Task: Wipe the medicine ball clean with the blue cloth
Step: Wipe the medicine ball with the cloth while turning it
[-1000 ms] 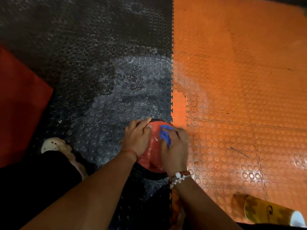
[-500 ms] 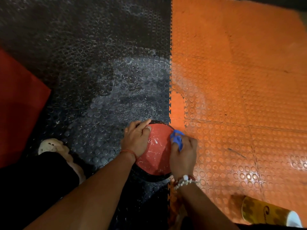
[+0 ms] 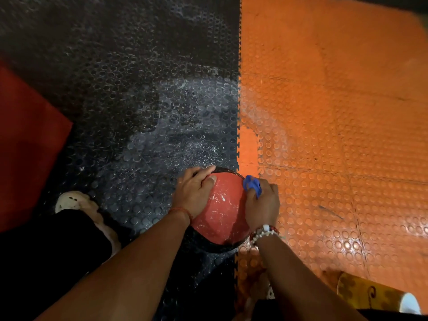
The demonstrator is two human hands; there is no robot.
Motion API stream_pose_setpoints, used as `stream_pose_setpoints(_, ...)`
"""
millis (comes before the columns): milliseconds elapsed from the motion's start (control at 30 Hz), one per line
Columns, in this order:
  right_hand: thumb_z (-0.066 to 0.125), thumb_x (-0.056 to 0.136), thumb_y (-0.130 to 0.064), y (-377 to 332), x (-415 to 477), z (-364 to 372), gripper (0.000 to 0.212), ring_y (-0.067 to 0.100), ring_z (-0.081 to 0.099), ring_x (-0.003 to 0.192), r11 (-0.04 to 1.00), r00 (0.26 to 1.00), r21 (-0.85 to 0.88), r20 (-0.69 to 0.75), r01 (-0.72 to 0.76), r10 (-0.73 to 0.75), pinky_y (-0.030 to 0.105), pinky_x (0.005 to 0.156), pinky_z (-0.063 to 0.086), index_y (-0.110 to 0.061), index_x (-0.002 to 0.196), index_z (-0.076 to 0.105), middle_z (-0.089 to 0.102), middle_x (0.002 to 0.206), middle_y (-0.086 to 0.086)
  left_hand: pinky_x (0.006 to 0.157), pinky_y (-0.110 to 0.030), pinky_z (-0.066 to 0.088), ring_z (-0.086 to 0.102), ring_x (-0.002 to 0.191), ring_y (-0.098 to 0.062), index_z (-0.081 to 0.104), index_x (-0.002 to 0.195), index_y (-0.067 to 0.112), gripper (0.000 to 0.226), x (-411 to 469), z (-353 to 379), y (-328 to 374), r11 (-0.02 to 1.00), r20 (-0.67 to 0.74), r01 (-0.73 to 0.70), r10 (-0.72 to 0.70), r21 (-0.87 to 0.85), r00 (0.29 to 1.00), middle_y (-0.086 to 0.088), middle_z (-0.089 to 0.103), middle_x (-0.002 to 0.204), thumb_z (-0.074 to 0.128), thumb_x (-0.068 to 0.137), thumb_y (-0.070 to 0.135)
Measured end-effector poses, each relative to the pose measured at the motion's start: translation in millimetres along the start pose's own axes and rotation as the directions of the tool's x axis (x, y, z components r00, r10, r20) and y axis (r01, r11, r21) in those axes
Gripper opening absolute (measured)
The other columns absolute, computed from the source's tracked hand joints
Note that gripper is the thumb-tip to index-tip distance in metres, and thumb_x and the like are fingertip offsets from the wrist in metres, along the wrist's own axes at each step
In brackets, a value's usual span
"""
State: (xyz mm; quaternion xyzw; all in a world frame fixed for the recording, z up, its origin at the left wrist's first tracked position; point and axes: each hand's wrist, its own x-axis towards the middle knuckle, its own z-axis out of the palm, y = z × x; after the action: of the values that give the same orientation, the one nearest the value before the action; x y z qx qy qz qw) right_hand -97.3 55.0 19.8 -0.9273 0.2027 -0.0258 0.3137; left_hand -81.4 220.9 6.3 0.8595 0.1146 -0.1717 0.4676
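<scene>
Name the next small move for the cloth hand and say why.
Probably sweep the blue cloth leftward across the medicine ball: the right hand holds it at the ball's right edge, white streaks mark the red top, and the left hand steadies the ball.

Under me, a black studded floor mat (image 3: 115, 89), coin-pattern surface, dulled by a pale, dusty smear near its middle. It joins, along a toothed interlocking seam, an orange studded floor mat (image 3: 335, 135) of the same pattern on my right, glossy at its nearer part and marked with a short dark scuff. At the far left edge, a plain red mat (image 3: 25, 140), one corner overlapping the black. Below that, my pale perforated clog (image 3: 69, 200), showing past a black trouser leg (image 3: 46, 251). At the lower right corner, a yellow patterned bottle (image 3: 370, 293) lying on its side, white end outward.
</scene>
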Motion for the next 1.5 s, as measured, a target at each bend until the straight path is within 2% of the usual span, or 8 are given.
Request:
stream_pose_setpoints(133, 0.054, 0.083, -0.009, -9.0, -40.5, -5.2, 0.026, 0.025, 0.054, 0.092, 0.999, 0.995, 0.046, -0.097, 0.021, -0.016, 0.02, 0.073, 0.043, -0.005, 0.107, 0.063, 0.052, 0.109, 0.014, 0.103, -0.035, 0.028, 0.029, 0.13, -0.011, 0.05, 0.132, 0.051, 0.036, 3.8, 1.7, -0.3, 1.0, -0.012, 0.004, -0.003, 0.026, 1.0, 0.015, 0.036, 0.139, 0.041, 0.097, 0.05)
stream_pose_setpoints(267, 0.042, 0.076, -0.021, -25.5, -46.6, -0.2, 0.039, 0.029, 0.052, 0.102, 0.964, 0.964, 0.033, -0.044, 0.263, -0.261, 0.029, 0.087, 0.045, -0.009, 0.105, 0.064, 0.054, 0.109, 0.014, 0.108, -0.036, 0.029, 0.031, 0.131, -0.014, 0.05, 0.133, 0.049, 0.036, 7.8, 2.1, -1.3, 0.999, -0.022, 0.0, 0.001, 0.037, 1.0, 0.012, 0.038, 0.136, 0.042, 0.098, 0.046)
stream_pose_setpoints(400, 0.049, 0.079, -0.012, -26.5, -12.8, 1.8, 0.029, 0.029, 0.055, 0.091, 0.963, 0.963, -0.005, 0.003, 0.268, -0.268, 0.03, 0.079, 0.045, -0.007, 0.103, 0.064, 0.054, 0.105, 0.014, 0.107, -0.033, 0.026, 0.029, 0.132, -0.015, 0.05, 0.133, 0.049, 0.036, 2.7, 2.8, -2.9, 0.999, -0.027, -0.016, 0.017, 0.05, 0.999, 0.014, 0.037, 0.138, 0.042, 0.098, 0.048)
stream_pose_setpoints(633, 0.051, 0.087, -0.007, 14.6, -11.1, -4.4, 0.028, 0.033, 0.056, 0.089, 0.994, 0.993, 0.024, -0.051, -0.109, 0.11, 0.024, 0.071, 0.036, -0.002, 0.113, 0.059, 0.052, 0.112, 0.019, 0.104, -0.042, 0.032, 0.028, 0.131, -0.014, 0.047, 0.135, 0.051, 0.038, -1.1, 5.8, 4.4, 0.997, -0.024, 0.001, 0.001, 0.082, 1.0, 0.015, 0.033, 0.143, 0.037, 0.098, 0.052)
stream_pose_setpoints(733, 0.052, 0.087, -0.01, 9.7, -42.7, -5.4, 0.026, 0.027, 0.056, 0.092, 0.988, 0.988, 0.095, -0.087, -0.121, 0.129, 0.026, 0.073, 0.041, -0.003, 0.111, 0.06, 0.05, 0.113, 0.014, 0.103, -0.04, 0.033, 0.03, 0.129, -0.014, 0.048, 0.133, 0.052, 0.037, 1.2, 6.6, 1.5, 0.998, -0.042, 0.004, -0.001, 0.063, 0.999, 0.016, 0.036, 0.139, 0.039, 0.097, 0.052)
stream_pose_setpoints(967, 0.049, 0.082, -0.016, -23.3, -33.3, 0.5, 0.033, 0.021, 0.051, 0.104, 0.974, 0.976, 0.064, -0.039, 0.218, -0.215, 0.018, 0.088, 0.039, -0.011, 0.112, 0.064, 0.052, 0.116, 0.011, 0.106, -0.033, 0.027, 0.033, 0.129, -0.015, 0.051, 0.133, 0.049, 0.036, 2.7, 4.0, -4.5, 1.0, -0.05, 0.004, -0.003, 0.02, 0.999, 0.013, 0.038, 0.138, 0.042, 0.098, 0.047)
stream_pose_setpoints(1267, 0.05, 0.091, -0.012, 13.4, -33.3, -6.1, 0.027, 0.028, 0.055, 0.092, 0.976, 0.977, 0.081, -0.054, -0.204, 0.208, 0.023, 0.074, 0.036, -0.004, 0.116, 0.058, 0.051, 0.116, 0.017, 0.098, -0.033, 0.031, 0.035, 0.128, -0.012, 0.051, 0.132, 0.05, 0.036, 1.2, 5.1, -1.8, 0.999, -0.065, 0.027, -0.028, -0.018, 0.997, 0.015, 0.037, 0.136, 0.041, 0.098, 0.05)
stream_pose_setpoints(1500, 0.046, 0.079, -0.018, -24.9, -56.1, 2.3, 0.038, 0.022, 0.047, 0.114, 0.977, 0.983, 0.112, -0.038, 0.18, -0.177, 0.026, 0.096, 0.039, -0.014, 0.114, 0.062, 0.049, 0.121, 0.009, 0.105, -0.027, 0.029, 0.041, 0.126, -0.012, 0.056, 0.131, 0.043, 0.035, 5.3, 1.1, -10.9, 0.996, -0.097, 0.01, -0.019, -0.091, 0.995, 0.011, 0.043, 0.131, 0.046, 0.098, 0.042)
